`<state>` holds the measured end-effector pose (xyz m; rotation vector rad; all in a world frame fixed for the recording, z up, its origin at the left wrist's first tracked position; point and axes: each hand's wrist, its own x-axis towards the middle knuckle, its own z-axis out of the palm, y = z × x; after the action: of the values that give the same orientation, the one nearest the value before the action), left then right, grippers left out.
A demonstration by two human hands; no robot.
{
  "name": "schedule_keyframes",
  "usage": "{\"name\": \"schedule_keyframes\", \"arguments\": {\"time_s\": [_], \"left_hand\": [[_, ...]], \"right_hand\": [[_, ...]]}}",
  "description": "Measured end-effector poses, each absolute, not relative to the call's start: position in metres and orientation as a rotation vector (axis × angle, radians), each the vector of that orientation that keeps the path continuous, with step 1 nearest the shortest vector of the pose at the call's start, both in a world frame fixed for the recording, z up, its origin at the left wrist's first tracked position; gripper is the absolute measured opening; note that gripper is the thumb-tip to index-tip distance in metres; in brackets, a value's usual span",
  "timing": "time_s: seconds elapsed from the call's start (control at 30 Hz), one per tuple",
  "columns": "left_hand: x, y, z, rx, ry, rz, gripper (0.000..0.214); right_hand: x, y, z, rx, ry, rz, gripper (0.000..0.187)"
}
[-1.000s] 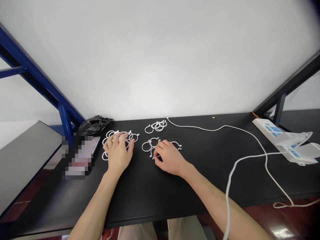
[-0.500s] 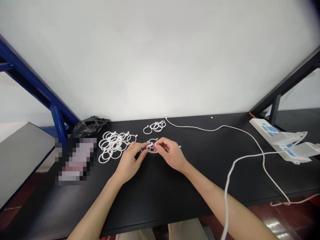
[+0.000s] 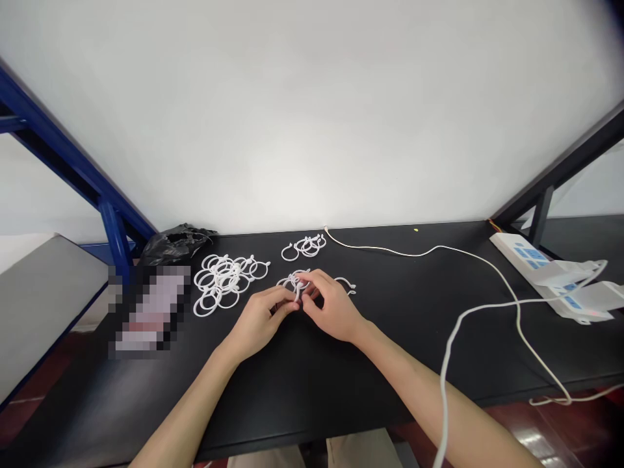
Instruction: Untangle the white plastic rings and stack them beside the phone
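Between my hands a thin white plastic ring is held up, seen nearly edge-on. My left hand pinches it between thumb and fingertips. On its other side my right hand is closed, thumb and fingers at the ring's small knobbed end; its fingertips partly hide the contact. Just behind the fingers lie more white rings, and an open ring shows past my right hand. To the left is a heap of white rings. Farther back lies a small group of rings.
The black table meets a white wall. A black plastic bag and a blurred-out flat object are at left. A white cable crosses the right side to a white power strip. Blue frame bars stand at left.
My hands have drawn slightly toward me, and the held ring has turned to a more upright, edge-on position. The view has shifted slightly.
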<state>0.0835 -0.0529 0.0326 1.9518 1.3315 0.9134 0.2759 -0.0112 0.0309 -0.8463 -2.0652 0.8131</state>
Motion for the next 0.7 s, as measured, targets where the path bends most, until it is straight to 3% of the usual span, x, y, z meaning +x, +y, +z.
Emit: {"name": "schedule_keyframes", "arguments": {"time_s": [0.7], "left_hand": [[0.0775, -0.0513, 0.0227, 2.309, 1.367, 0.959, 0.019]], "right_hand": [[0.2761, -0.0100, 0.0281, -0.910, -2.102, 0.766, 0.020]]}}
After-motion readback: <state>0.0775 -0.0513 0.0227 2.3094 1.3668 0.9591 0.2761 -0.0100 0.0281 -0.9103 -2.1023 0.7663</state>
